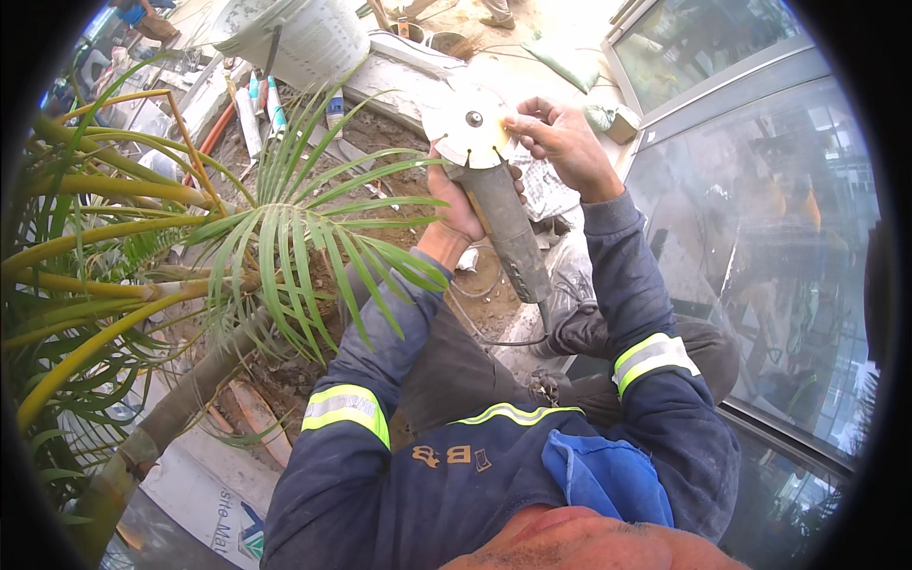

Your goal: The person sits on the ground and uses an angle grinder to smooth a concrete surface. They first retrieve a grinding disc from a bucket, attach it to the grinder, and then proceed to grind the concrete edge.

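An angle grinder [505, 228] with a dusty grey body and a pale segmented cutting disc [461, 131] is held up between my arms in the head view. My left hand [458, 207] is wrapped round the grinder body just below the disc. My right hand [568, 147] is at the disc's right side, its curled thumb and forefinger on the disc near the central nut [474, 119]. A cable [518, 342] hangs from the grinder's lower end over my seated legs.
Palm fronds [304, 237] crowd the left. Glass panes [741, 247] stand at the right. A white bucket [304, 47], tubes [249, 123], a concrete ledge [399, 71], rubble, a green bag [560, 66] and plastic sacks [195, 503] lie around. Other people [152, 19] are at the top.
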A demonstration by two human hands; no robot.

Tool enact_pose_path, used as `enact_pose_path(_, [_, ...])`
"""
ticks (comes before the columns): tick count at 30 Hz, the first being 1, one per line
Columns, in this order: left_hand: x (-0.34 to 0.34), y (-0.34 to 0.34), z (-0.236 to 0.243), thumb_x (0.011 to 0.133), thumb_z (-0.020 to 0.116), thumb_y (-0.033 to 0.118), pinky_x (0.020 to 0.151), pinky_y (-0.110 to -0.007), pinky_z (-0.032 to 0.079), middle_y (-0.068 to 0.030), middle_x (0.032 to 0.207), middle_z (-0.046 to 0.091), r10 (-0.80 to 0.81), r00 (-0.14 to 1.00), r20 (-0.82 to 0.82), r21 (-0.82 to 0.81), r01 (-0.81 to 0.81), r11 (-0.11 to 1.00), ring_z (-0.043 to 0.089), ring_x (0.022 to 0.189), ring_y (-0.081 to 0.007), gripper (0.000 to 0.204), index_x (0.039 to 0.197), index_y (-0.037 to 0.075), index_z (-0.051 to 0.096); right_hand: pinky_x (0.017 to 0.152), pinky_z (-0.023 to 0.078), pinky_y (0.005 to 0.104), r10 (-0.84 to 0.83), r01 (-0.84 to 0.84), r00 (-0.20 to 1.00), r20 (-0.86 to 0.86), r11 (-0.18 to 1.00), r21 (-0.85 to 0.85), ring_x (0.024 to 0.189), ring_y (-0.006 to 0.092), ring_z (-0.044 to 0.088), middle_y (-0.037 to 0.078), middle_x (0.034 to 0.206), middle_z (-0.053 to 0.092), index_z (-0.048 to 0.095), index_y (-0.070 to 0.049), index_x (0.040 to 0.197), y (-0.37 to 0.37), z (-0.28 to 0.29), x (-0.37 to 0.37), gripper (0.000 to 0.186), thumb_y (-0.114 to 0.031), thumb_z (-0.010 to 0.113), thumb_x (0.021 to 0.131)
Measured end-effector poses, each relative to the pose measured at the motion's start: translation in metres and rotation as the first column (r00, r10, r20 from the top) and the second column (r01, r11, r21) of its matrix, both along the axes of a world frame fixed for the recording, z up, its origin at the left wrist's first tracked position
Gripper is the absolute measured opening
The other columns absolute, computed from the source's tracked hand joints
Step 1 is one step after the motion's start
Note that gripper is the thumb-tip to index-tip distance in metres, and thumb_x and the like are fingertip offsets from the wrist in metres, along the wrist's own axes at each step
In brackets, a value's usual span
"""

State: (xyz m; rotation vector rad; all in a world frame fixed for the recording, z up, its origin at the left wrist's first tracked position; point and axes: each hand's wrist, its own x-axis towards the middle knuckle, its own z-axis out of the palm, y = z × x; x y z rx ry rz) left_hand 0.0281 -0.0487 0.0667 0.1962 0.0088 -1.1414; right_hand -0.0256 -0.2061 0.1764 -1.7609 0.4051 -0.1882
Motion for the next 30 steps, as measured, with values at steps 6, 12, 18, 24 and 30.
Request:
enact_pose_path(6, [-0.002,0.001,0.006,0.085,0.026,0.092,0.072,-0.049,0.058,-0.0217,0.092,0.069,0.025,0.996,-0.083,0.127,-0.014,0.992,0.069,0.080,-0.0344,0.101,0.118,0.004,0.063,0.080,0.059,0.0330,-0.022,0.145,0.979,0.204,0.777,-0.612,0.094,0.0237,0.073,0.019,0.106,0.072,0.059,0.007,0.120,-0.006,0.036,-0.008,0.023,-0.004,0.054,0.101])
enact_pose_path(12, [-0.004,-0.002,0.005,0.088,0.025,0.090,0.071,-0.048,0.058,-0.0200,0.091,0.068,0.017,0.999,-0.045,0.020,-0.016,1.000,0.068,0.077,-0.0327,0.097,0.116,0.005,0.063,0.075,0.058,0.0361,0.268,0.058,0.933,0.241,0.548,-0.835,0.091,0.0277,0.073,0.011,0.092,0.072,0.070,-0.005,0.108,0.034,0.039,0.014,0.017,-0.003,0.064,0.093])
enact_pose_path(18, [-0.011,-0.003,0.017,0.090,0.026,0.088,0.067,-0.045,0.059,-0.0151,0.090,0.067,0.101,0.994,0.031,0.024,-0.102,0.995,0.068,0.076,-0.0296,0.093,0.117,0.007,0.063,0.072,0.057,0.0391,0.349,0.129,0.903,0.251,0.336,-0.933,0.092,0.0281,0.068,0.005,0.103,0.070,0.073,-0.012,0.104,0.040,0.018,0.014,0.018,-0.008,0.067,0.088])
enact_pose_path(24, [-0.006,0.002,0.014,0.088,0.027,0.090,0.068,-0.044,0.060,-0.0145,0.090,0.067,0.106,0.994,0.038,0.025,-0.107,0.994,0.069,0.076,-0.0280,0.097,0.120,0.005,0.062,0.079,0.058,0.0387,0.395,-0.031,0.879,0.266,0.604,-0.796,0.091,0.0330,0.071,0.013,0.109,0.071,0.076,-0.003,0.103,0.039,0.021,0.011,0.018,-0.002,0.068,0.086])
enact_pose_path(30, [-0.005,0.004,0.011,0.087,0.027,0.092,0.071,-0.045,0.059,-0.0167,0.090,0.067,0.042,0.999,0.030,0.055,-0.044,0.998,0.068,0.078,-0.0288,0.101,0.122,0.003,0.061,0.080,0.058,0.0399,0.383,-0.106,0.896,0.222,0.672,-0.733,0.089,0.0350,0.072,0.015,0.110,0.071,0.076,-0.004,0.106,0.033,0.031,0.013,0.022,-0.002,0.069,0.086])
